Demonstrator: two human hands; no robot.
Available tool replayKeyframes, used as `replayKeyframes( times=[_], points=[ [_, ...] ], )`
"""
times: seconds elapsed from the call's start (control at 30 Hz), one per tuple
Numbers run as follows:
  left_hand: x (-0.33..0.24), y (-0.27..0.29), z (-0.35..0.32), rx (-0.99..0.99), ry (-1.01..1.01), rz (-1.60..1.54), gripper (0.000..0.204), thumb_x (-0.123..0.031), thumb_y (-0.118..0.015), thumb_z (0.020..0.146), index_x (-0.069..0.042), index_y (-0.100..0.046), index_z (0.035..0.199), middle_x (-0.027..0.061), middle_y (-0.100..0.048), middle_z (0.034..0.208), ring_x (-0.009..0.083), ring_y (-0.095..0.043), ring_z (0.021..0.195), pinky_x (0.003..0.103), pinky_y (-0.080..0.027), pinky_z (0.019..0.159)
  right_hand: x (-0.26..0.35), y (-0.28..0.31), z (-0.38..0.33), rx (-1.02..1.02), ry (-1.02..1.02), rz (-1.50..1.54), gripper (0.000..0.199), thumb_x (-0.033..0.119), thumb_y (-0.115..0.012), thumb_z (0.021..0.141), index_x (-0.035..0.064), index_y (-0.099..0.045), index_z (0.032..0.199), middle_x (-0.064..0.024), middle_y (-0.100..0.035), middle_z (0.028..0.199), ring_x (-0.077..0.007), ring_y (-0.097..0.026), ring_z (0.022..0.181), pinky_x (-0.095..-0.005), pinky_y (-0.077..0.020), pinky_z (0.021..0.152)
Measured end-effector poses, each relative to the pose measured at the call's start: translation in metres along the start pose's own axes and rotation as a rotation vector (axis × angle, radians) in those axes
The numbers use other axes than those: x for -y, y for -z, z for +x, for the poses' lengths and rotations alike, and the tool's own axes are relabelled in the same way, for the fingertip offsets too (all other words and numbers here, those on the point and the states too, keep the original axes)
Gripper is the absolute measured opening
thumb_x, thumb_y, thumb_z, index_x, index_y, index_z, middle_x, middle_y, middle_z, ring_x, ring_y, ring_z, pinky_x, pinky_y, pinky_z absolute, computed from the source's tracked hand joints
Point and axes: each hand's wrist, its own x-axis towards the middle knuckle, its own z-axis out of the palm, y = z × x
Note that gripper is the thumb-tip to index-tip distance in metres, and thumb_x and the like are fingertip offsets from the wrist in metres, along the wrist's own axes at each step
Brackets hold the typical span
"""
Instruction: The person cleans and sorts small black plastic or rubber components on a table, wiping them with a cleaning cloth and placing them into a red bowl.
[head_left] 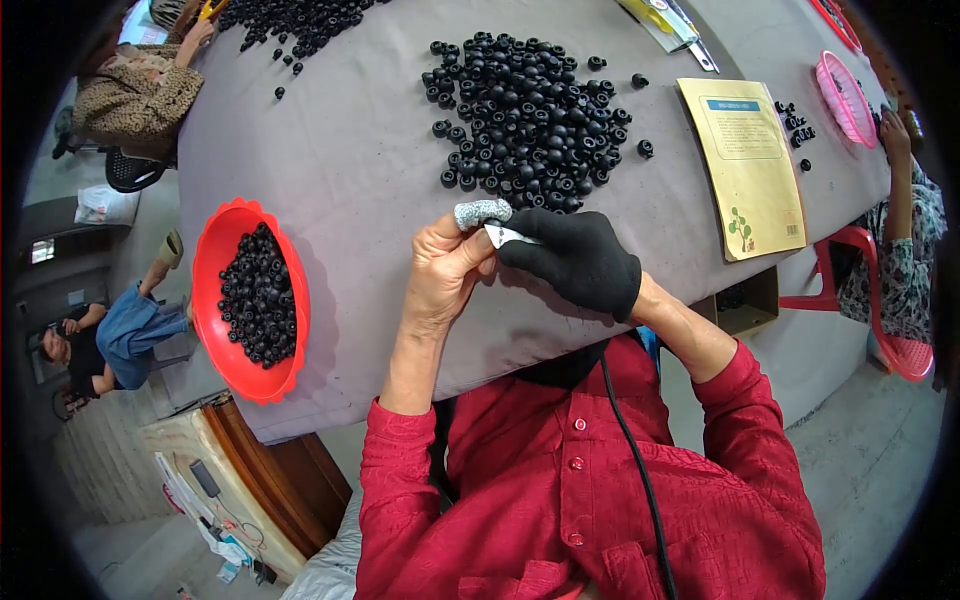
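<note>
A person in a red button-front shirt works at a table point(350, 170) draped in smooth grey cloth, both hands meeting just below a heap of small black ring-shaped parts point(525, 120). The bare left hand point(445, 265), its forefinger capped in a mottled grey fabric sleeve point(482, 211), curls its fingers closed against the right hand point(575, 260), which wears a black knit glove. Between the two, a small pale, pointed piece point(505, 236) is pinched by the gloved fingertips and the left thumb; what it is made of cannot be made out, and most of it is hidden by the fingers.

The heap spreads on the cloth directly above the hands, its rings matte and rubbery-looking, a few strays lying apart at its right edge. Left of the heap and lower, a glossy red plastic bowl with a scalloped rim point(215, 260) sits near the table's edge, partly filled with the same black rings. Right of the heap lies a yellow printed booklet point(745, 165), flat, with a handful of rings point(793, 120) beside it and a pink slotted plastic basket point(845, 95) farther right, cut off by the dark fisheye rim. A second scatter of rings point(300, 20) lies up and left of the heap, where another person's sleeve in a spotted pattern point(135, 95) rests at the table corner. A black cable point(640, 470) runs down the red shirt.
</note>
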Motion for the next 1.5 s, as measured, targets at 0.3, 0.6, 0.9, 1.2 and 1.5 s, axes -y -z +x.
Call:
replayKeyframes(
  times=[0.3, 0.6, 0.9, 1.2, 1.5],
  points=[
    [0.0, -0.001, -0.002, -0.004, -0.003, 0.035, 0.021, -0.004, -0.06, 0.084, -0.003, -0.063, 0.105, 0.0035, -0.063, 0.079, 0.0062, -0.051, 0.056, 0.019, -0.042, 0.047, -0.007, 0.0, 0.0, -0.047, 0.132, -0.158, 0.022, 0.023, -0.057, 0.086, 0.0082, -0.06, 0.102, -0.0061, -0.067, 0.078, -0.0153, -0.065, 0.07, -0.0277, -0.0495, 0.064],
    [0.001, -0.004, 0.004, 0.0, 0.009, -0.02, 0.019, -0.007, -0.059, 0.085, -0.001, -0.062, 0.102, 0.0027, -0.06, 0.074, 0.0072, -0.051, 0.056, 0.02, -0.042, 0.046, 0.003, 0.004, 0.0, -0.058, 0.03, -0.036, 0.021, 0.018, -0.058, 0.088, 0.0035, -0.06, 0.103, -0.0074, -0.065, 0.076, -0.0113, -0.061, 0.069, -0.0269, -0.0489, 0.063],
    [-0.005, 0.003, 0.003, -0.023, 0.023, -0.126, 0.014, -0.01, -0.052, 0.089, 0.001, -0.059, 0.095, 0.0081, -0.062, 0.076, 0.0124, -0.058, 0.053, 0.024, -0.045, 0.041, -0.012, -0.004, 0.003, -0.251, 0.23, -0.132, 0.023, 0.023, -0.054, 0.089, 0.0009, -0.058, 0.094, -0.0058, -0.058, 0.065, -0.0103, -0.055, 0.059, -0.0261, -0.0453, 0.056],
    [-0.008, 0.016, -0.043, -0.084, -0.129, -0.494, 0.015, -0.013, -0.059, 0.086, -0.004, -0.061, 0.097, 0.0098, -0.063, 0.082, 0.012, -0.054, 0.052, 0.024, -0.04, 0.046, -0.02, -0.011, 0.0, -0.272, 0.277, -0.252, 0.022, 0.017, -0.055, 0.087, -0.0013, -0.059, 0.098, -0.006, -0.061, 0.072, -0.0101, -0.055, 0.065, -0.0256, -0.0453, 0.061],
    [-0.09, 0.044, -0.071, -0.169, -0.347, -1.008, 0.028, -0.027, -0.058, 0.087, 0.0, -0.052, 0.086, 0.0061, -0.055, 0.075, 0.0109, -0.05, 0.056, 0.023, -0.039, 0.049, -0.021, -0.01, -0.003, -0.326, 0.082, -0.076, 0.023, 0.019, -0.056, 0.087, 0.0011, -0.06, 0.101, -0.0052, -0.061, 0.073, -0.0099, -0.056, 0.067, -0.0258, -0.0456, 0.061]
  ],
)
